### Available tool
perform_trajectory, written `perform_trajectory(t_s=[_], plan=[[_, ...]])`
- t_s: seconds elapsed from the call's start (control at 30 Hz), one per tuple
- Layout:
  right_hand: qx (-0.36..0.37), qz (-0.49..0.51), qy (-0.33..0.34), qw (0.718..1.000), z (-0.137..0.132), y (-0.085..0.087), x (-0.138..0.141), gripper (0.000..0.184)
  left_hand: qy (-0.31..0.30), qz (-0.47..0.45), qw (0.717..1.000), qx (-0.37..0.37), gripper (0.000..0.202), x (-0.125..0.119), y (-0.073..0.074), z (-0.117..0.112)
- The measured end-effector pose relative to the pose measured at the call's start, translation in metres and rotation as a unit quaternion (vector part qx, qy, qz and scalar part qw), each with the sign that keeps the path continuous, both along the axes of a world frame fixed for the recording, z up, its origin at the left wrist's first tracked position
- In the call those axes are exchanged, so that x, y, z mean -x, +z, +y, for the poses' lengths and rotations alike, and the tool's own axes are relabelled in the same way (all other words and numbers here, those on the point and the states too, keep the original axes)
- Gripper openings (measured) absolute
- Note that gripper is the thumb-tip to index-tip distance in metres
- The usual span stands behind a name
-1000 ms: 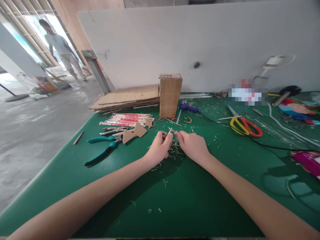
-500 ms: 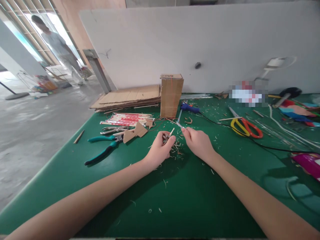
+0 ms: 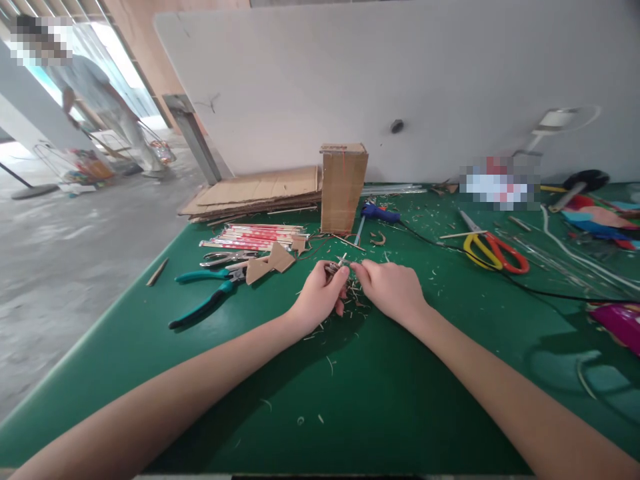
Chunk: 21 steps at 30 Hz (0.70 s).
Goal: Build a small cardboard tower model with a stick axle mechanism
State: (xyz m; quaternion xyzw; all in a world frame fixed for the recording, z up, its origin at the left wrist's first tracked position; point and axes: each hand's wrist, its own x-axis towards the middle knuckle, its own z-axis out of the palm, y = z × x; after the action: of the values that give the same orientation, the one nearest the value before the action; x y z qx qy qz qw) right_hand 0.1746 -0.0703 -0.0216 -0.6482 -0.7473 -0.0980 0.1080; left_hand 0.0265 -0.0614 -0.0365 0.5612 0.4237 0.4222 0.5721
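Observation:
My left hand [image 3: 323, 293] is closed around a short pale wooden stick [image 3: 343, 257], whose tip pokes up past the thumb. Something brownish shows inside its curled fingers, too small to make out. Close beside it, my right hand [image 3: 393, 287] is closed on a small knife [image 3: 349, 264]; its blade lies against or very near the stick, and most of the handle is hidden by the fingers. Thin wood shavings [image 3: 356, 293] are scattered on the green tabletop [image 3: 300, 413] under both hands.
Left lie teal-handled pliers [image 3: 215, 303], cardboard scraps [image 3: 270, 263] and wrapped chopsticks [image 3: 260, 237]. Behind stand a cardboard box [image 3: 344, 190] and a blue glue gun [image 3: 381, 213]. Scissors [image 3: 493, 253] and a black cord [image 3: 550, 295] lie right. A person [image 3: 100, 93] is in the background.
My right hand has moved left with the knife, bringing the blade from beyond the stick back to its tip. The left hand is nearly still. The background person has shifted left.

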Motion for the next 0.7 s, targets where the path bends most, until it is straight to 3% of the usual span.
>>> perform_trajectory(t_s=[0.13, 0.27, 0.33, 0.43, 0.53, 0.7], plan=[[-0.020, -0.017, -0.018, 1.000, 0.009, 0.001, -0.006, 0.057, 0.011, -0.007, 1.000, 0.012, 0.021, 0.000, 0.001, 0.000], [0.002, 0.018, -0.105, 0.994, 0.019, 0.003, -0.029, 0.056, -0.016, 0.018, 1.000, -0.016, 0.022, 0.002, 0.005, -0.006], [0.016, 0.043, -0.117, 0.992, 0.019, 0.004, -0.037, 0.056, -0.019, 0.022, 1.000, -0.012, 0.023, 0.003, 0.006, -0.008], [0.017, 0.082, -0.079, 0.993, 0.013, 0.006, -0.035, 0.053, -0.018, 0.017, 1.000, -0.001, 0.023, 0.003, 0.008, -0.009], [0.001, 0.096, 0.003, 0.995, 0.005, 0.007, -0.023, 0.049, -0.028, 0.033, 0.999, -0.001, 0.024, 0.002, 0.011, -0.010], [0.016, 0.038, 0.069, 0.997, -0.001, 0.002, -0.010, 0.046, -0.018, 0.007, 1.000, 0.020, 0.026, 0.001, 0.012, -0.011]])
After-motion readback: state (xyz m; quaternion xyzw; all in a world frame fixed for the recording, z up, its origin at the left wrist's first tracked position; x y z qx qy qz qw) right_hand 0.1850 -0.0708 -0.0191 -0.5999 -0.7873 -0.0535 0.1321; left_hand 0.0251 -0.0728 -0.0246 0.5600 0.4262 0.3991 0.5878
